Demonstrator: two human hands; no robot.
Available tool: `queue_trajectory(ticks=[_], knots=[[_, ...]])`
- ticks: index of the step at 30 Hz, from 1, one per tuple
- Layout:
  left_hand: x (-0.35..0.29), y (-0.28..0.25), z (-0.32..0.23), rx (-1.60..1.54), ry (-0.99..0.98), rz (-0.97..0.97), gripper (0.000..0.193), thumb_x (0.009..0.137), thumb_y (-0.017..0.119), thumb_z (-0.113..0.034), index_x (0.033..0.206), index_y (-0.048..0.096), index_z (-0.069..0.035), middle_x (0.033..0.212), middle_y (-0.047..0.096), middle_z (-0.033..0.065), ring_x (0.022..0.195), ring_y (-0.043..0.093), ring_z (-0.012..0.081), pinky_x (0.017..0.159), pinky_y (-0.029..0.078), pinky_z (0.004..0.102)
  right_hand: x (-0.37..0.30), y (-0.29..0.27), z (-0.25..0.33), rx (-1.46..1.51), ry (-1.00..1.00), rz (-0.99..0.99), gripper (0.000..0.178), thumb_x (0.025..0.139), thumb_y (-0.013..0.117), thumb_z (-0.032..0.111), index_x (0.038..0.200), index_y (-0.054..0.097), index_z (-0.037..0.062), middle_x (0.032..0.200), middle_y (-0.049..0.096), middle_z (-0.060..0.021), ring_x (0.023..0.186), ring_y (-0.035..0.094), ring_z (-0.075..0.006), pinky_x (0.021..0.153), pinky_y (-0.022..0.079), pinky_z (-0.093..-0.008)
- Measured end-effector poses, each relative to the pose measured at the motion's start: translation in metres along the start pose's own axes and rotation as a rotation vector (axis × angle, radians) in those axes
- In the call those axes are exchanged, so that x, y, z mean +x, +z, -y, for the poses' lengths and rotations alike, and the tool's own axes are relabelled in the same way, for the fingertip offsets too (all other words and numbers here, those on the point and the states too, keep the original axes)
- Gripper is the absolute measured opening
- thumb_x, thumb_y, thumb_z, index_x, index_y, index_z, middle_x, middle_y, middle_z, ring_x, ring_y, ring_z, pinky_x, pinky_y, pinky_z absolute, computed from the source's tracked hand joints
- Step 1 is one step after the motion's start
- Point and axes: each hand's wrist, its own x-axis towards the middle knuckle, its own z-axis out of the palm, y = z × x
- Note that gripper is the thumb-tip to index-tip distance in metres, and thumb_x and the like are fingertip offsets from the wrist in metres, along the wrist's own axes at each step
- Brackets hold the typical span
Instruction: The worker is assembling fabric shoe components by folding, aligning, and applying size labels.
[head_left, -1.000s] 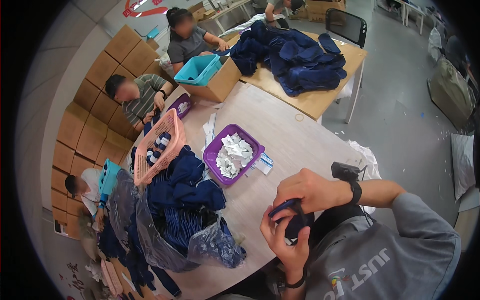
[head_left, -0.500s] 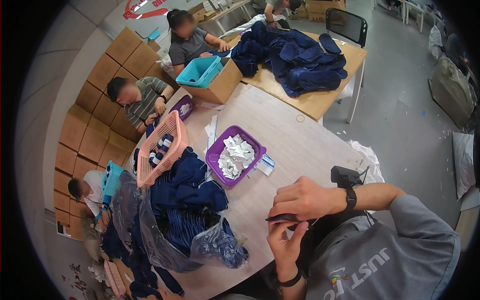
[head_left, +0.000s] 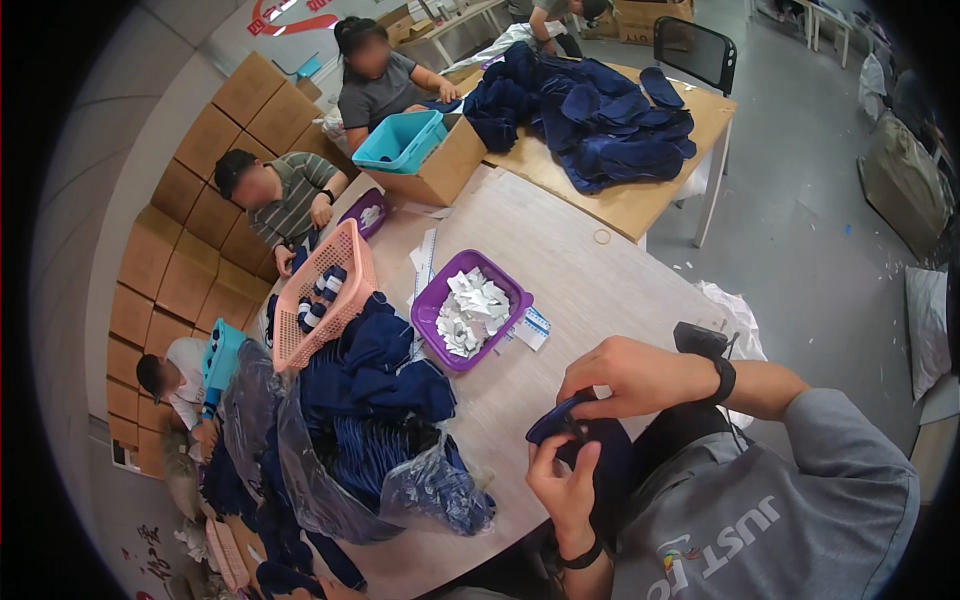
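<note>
Right hand (head_left: 637, 376): shifted a little toward 1 o'clock over the last 0.5 s, drawing away from the left hand (head_left: 562, 495); its thumb and fingertips are curled together on the upper edge of a dark navy-blue fabric piece with a rounded edge (head_left: 548, 422).
Fabric piece: now tipped so its face shows rather than a thin edge; it sits between the 2 hands, at 5 o'clock from the square purple plastic basket (head_left: 428, 303).
Left hand: half curled round the fabric piece's lower side, thumb and forefinger parted with cloth between them; how firmly it grips I cannot tell.
Wrists: each wears a black band; a small black box (head_left: 700, 338) sits at the right one.
Purple basket: holds torn white paper scraps (head_left: 475, 305) and stands on a pale wood-grain table (head_left: 640, 300).
Salmon-pink perforated plastic basket (head_left: 355, 298): at 9 o'clock from the purple basket, with navy-and-white bundles inside.
Clear plastic bag (head_left: 425, 495): at 7 o'clock, around stacked navy pieces (head_left: 375, 460).
Turquoise plastic bin (head_left: 400, 150): at 11 o'clock, in a brown cardboard carton (head_left: 440, 175).
Navy fabric heap (head_left: 610, 130): at 1 o'clock, on a yellowish wooden table (head_left: 640, 210).
Co-worker in a striped shirt (head_left: 290, 200): at 10 o'clock, seated.
</note>
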Motion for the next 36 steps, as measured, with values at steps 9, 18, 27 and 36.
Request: queue_trajectory(ticks=[9, 18, 27, 36], knots=[[0.003, -0.002, 0.007, -0.105, 0.046, 0.037, 0.017, 0.089, 0.083, -0.004, 0.096, 0.071, 0.006, 0.111, 0.070, 0.0089, 0.098, 0.064, 0.0155, 0.085, 0.049, 0.0272, -0.004, 0.005, 0.011, 0.045, -0.066, -0.080, 0.018, 0.087, 0.076, 0.009, 0.104, 0.074, 0.0034, 0.093, 0.074, -0.0105, 0.083, 0.071, -0.0311, 0.072, 0.055, -0.0393], [-0.002, 0.006, 0.015, -0.076, 0.002, -0.047, 0.020, 0.082, 0.089, -0.002, 0.092, 0.071, 0.003, 0.090, 0.072, 0.0068, 0.081, 0.065, 0.0143, 0.073, 0.052, 0.0275, 0.007, 0.013, 0.009, 0.157, -0.055, -0.127, 0.020, 0.089, 0.075, 0.017, 0.103, 0.075, 0.0019, 0.089, 0.075, -0.0148, 0.079, 0.073, -0.0315, 0.070, 0.056, -0.0392], [-0.017, 0.003, 0.014, 0.175, 0.133, -0.198, 0.021, 0.082, 0.090, -0.007, 0.090, 0.071, 0.000, 0.082, 0.071, 0.0048, 0.072, 0.058, 0.0101, 0.064, 0.045, 0.0254, 0.026, 0.049, -0.004, 0.197, -0.003, -0.218, 0.019, 0.092, 0.079, 0.021, 0.095, 0.073, 0.0030, 0.082, 0.070, -0.0092, 0.073, 0.068, -0.0248, 0.066, 0.052, -0.0338], [-0.013, -0.002, 0.003, 0.152, 0.117, -0.288, 0.024, 0.086, 0.080, 0.005, 0.107, 0.068, 0.003, 0.103, 0.069, 0.0096, 0.094, 0.065, 0.0155, 0.084, 0.052, 0.0289, -0.023, 0.082, 0.009, 0.088, 0.191, -0.300, 0.019, 0.093, 0.078, 0.023, 0.095, 0.067, 0.0066, 0.084, 0.068, -0.0072, 0.070, 0.067, -0.0241, 0.060, 0.052, -0.0351]])
